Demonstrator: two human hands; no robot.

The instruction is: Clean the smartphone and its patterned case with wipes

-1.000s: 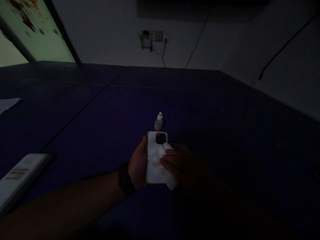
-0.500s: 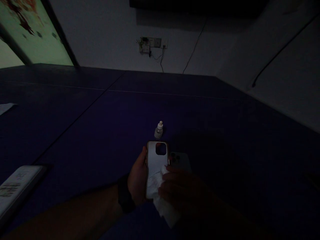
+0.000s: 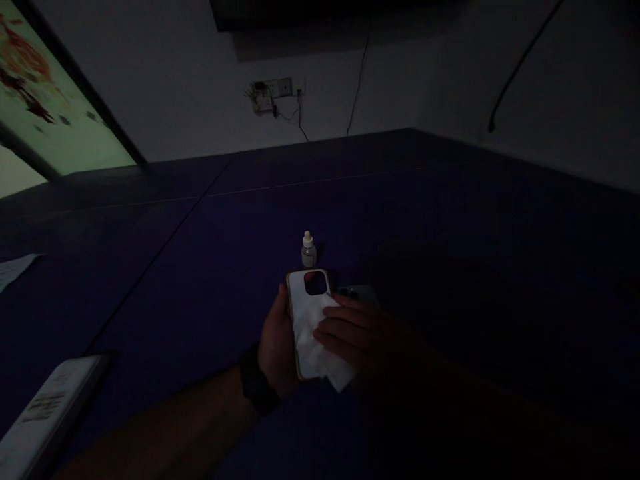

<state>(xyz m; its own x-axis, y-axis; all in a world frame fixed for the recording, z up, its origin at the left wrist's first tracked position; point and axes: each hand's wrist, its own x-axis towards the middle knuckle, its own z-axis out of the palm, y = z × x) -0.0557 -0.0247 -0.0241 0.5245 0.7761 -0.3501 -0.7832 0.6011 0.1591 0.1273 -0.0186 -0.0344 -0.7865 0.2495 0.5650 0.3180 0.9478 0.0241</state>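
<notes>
A phone case [image 3: 299, 291], pale with a darker rim and a camera cutout at its top, is gripped along its left side by my left hand [image 3: 278, 343]. My right hand [image 3: 355, 333] presses a crumpled white tissue [image 3: 334, 371] against the case's surface, its fingers lying over the tissue. Just beyond the case stands a small dropper bottle [image 3: 309, 253] with a white cap. A phone [image 3: 369, 293] lies on the dark blue surface to the right, camera lenses showing, mostly covered by my right hand.
At the lower left lies a white box [image 3: 55, 407] with dark print. Farther back on that side is a sheet of paper [image 3: 16, 268]. Wall sockets with cables [image 3: 280, 93] are at the far wall, below a dark screen [image 3: 310, 13].
My right hand and the tissue have slid up the case toward the cutout. The view has tilted and shifted somewhat. My left hand keeps its hold on the case.
</notes>
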